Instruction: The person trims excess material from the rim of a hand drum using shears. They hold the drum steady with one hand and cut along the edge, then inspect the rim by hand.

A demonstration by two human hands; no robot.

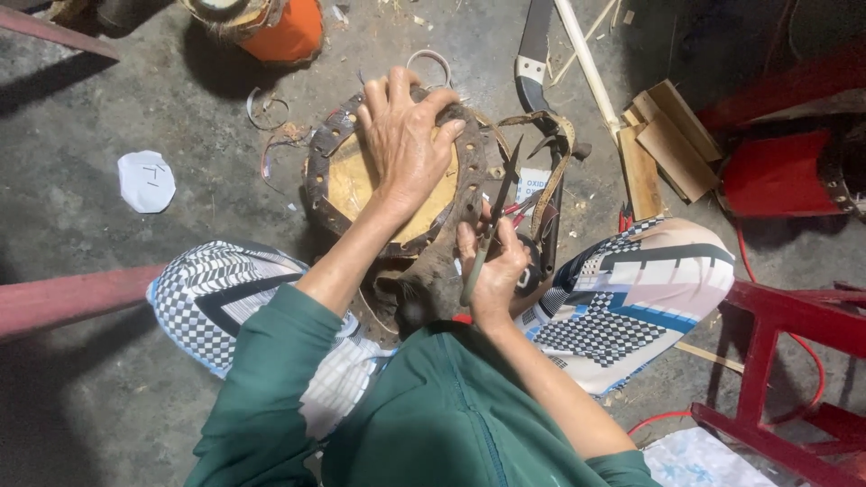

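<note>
Green sleeves nearest camera, patterned knees either side. Round drum-like frame (pixel 388 180) on floor between knees: dark punched hide rim, yellow centre; looks stiff, fairly light, edges rough; best held flat from above. Left hand (pixel 406 135) does so, fingers spread, wrist bent down. Right hand (pixel 494 271) fisted on thin blade (pixel 492 225), tip at rim, elbow tucked.

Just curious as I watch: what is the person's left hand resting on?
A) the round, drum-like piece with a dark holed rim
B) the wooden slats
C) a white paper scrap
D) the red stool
A: the left hand lies spread across the round piece, fingers over its dark holed rim.
</note>
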